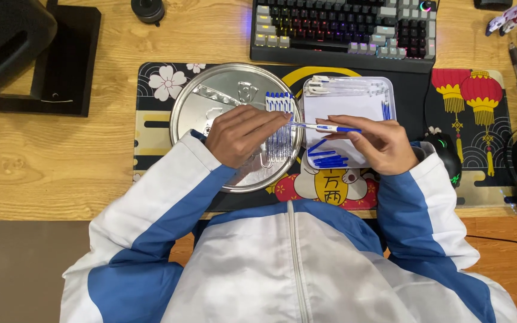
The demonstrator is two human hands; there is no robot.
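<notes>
Head view: one slim ballpoint pen with a clear barrel and blue cap (324,127), held level between both hands above the gap between two trays. The left hand (240,136) had its fingertips pinched on the pen's bare end; the right hand (378,142) had fingers closed round the capped end. Judged light, stiff, smooth and slippery plastic; best gripped at mid-barrel or by the cap. Beneath the left hand, a round silver metal tray (210,96) carried a row of finished clear pens with blue caps (279,128). Beside it, a white rectangular plastic tray (348,104) held loose blue pen parts (329,159) and white refills (342,88). All rested on a patterned black desk mat (157,128) over a light wooden desk (43,161), with a backlit keyboard (342,27) behind and a black mouse (447,157) beside.
</notes>
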